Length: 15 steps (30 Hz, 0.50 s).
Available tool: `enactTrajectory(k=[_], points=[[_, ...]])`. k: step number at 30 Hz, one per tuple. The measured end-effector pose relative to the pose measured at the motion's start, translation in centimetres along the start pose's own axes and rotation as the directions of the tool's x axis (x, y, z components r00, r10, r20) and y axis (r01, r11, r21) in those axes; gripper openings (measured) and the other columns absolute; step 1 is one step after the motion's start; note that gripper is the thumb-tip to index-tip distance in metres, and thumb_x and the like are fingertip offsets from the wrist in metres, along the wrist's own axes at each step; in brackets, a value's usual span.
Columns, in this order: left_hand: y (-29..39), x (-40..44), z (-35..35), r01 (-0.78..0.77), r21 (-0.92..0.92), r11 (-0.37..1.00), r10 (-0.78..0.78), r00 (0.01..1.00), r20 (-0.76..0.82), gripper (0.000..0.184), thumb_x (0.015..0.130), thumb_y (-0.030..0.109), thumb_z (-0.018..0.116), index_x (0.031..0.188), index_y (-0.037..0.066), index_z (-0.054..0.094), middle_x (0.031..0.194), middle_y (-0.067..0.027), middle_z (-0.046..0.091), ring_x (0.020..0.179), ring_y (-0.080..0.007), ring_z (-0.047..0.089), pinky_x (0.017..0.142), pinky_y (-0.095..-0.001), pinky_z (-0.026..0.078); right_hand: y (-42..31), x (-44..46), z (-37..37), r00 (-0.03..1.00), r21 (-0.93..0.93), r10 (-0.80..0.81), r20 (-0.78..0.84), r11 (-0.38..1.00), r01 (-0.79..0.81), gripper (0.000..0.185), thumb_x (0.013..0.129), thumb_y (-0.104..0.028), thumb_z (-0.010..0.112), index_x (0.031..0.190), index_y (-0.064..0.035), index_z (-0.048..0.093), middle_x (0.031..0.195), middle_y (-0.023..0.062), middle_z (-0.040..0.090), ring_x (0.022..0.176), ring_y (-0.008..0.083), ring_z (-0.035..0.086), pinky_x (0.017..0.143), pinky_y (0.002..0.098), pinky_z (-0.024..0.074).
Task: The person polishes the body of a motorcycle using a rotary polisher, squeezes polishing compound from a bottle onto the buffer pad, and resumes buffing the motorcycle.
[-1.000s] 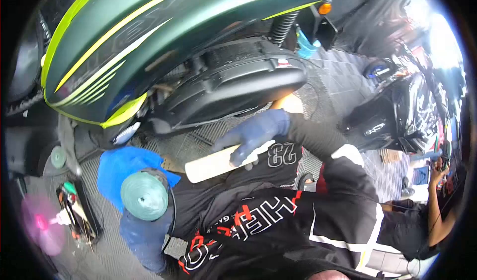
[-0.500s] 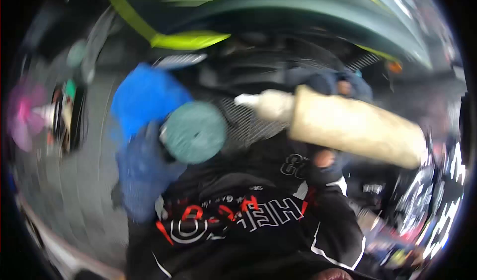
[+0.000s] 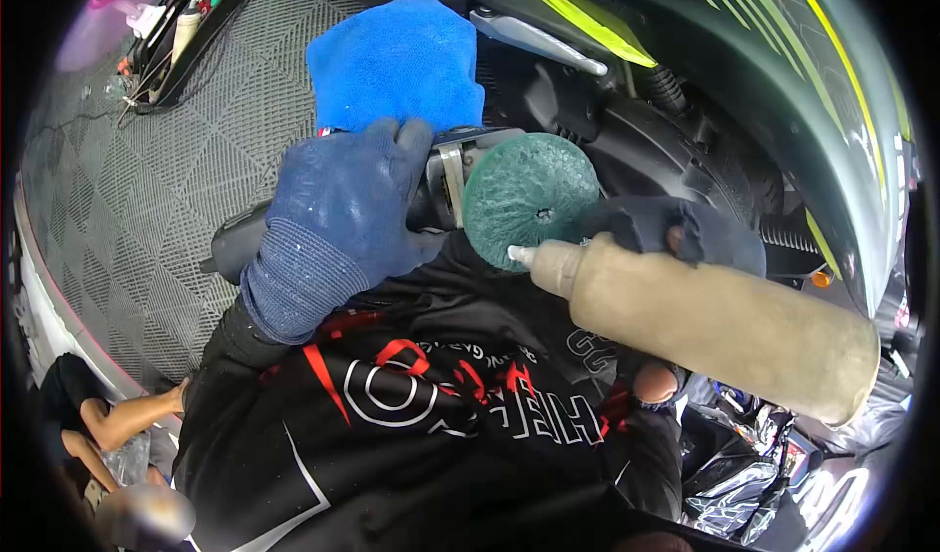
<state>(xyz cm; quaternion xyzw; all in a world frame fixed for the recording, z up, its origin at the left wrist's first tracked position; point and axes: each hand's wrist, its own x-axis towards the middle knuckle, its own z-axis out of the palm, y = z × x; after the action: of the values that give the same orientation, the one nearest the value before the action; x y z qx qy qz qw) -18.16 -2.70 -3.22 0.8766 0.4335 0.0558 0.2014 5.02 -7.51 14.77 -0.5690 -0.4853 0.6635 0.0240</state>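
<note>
My left hand (image 3: 338,200), in a dusty blue glove, is closed around a dark handheld polisher (image 3: 240,244). The polisher's round green foam pad (image 3: 534,190) is turned up towards me and carries whitish smears. A blue microfibre cloth (image 3: 397,68) lies against the polisher just beyond my left fingers. In a dark glove with torn fingertips, my right hand (image 3: 720,239) grips a beige squeeze bottle (image 3: 720,322), tilted with its nozzle pointing left. The white nozzle tip overlaps the pad's lower edge; whether it touches, I cannot tell. Part of the right hand is hidden behind the bottle.
A motorcycle's grey-green fairing (image 3: 783,72) with yellow trim curves across the upper right. On the grey tiled floor (image 3: 176,219), a black tool tray (image 3: 186,38) stands near a pink fan (image 3: 108,4). Another person's arm (image 3: 132,420) shows at lower left, plastic bags (image 3: 734,483) at lower right.
The view has swung and become sharp. The bottle's nozzle, earlier apart from the green pad, now lies over its edge. Both hands keep hold of their things.
</note>
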Motion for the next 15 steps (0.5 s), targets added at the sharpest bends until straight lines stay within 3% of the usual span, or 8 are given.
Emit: enactTrajectory(k=[2,5,7,11,15], points=[[0.0,0.2,0.0,0.012,0.030,0.999,-0.013,1.000,0.027,0.080,0.070,0.046,0.090,0.130,0.005,0.055,0.104,-0.0114,0.068,0.090,-0.0302,0.074,0.076,-0.0444,0.061,-2.5,1.3,-0.4,0.983,0.004,0.184,0.014,0.983,-0.184,0.046,0.103,-0.047,0.061,0.123,-0.0059,0.068,0.094,-0.0009,0.067,0.061,0.0125,0.057,0.066,0.0245,0.0495],[-0.2,0.0,0.1,-0.023,0.036,0.999,0.024,0.999,-0.033,0.080,0.072,0.046,0.090,0.130,0.005,0.055,0.104,-0.0113,0.068,0.091,-0.0296,0.075,0.077,-0.0446,0.061,-1.9,3.5,-2.0,0.982,-0.124,0.188,0.022,0.975,-0.184,0.048,0.104,-0.049,0.058,0.128,-0.0087,0.067,0.095,-0.0005,0.069,0.064,0.0139,0.058,0.067,0.0263,0.0501],[0.0,0.2,-0.3,0.021,0.042,0.999,-0.024,0.998,0.055,0.079,0.072,0.046,0.090,0.130,0.006,0.055,0.103,-0.0109,0.068,0.089,-0.0295,0.074,0.077,-0.0441,0.061,-1.0,4.9,-2.9,0.980,-0.259,0.197,0.027,0.948,-0.184,0.049,0.105,-0.050,0.055,0.133,-0.0114,0.066,0.096,-0.0001,0.071,0.068,0.0154,0.059,0.069,0.0280,0.0506],[0.0,0.2,-0.3,0.036,0.045,0.998,-0.038,0.998,0.050,0.077,0.072,0.047,0.089,0.128,0.007,0.056,0.103,-0.0104,0.068,0.088,-0.0292,0.074,0.078,-0.0441,0.060,-0.2,4.9,-4.3,0.977,-0.460,0.211,0.026,0.870,-0.176,0.053,0.106,-0.052,0.050,0.141,-0.0155,0.065,0.098,0.0005,0.073,0.073,0.0176,0.060,0.072,0.0307,0.0515],[-0.1,0.0,-0.3,0.021,0.048,0.999,-0.022,1.000,0.015,0.074,0.072,0.046,0.089,0.125,0.008,0.056,0.102,-0.0099,0.068,0.090,-0.0288,0.073,0.080,-0.0439,0.060,0.7,1.4,-5.5,0.986,-0.380,-0.116,0.121,0.912,0.154,0.055,0.098,-0.027,0.067,0.147,-0.0033,0.055,0.124,0.0071,0.067,0.111,0.0171,0.059,0.101,0.0307,0.0455]])
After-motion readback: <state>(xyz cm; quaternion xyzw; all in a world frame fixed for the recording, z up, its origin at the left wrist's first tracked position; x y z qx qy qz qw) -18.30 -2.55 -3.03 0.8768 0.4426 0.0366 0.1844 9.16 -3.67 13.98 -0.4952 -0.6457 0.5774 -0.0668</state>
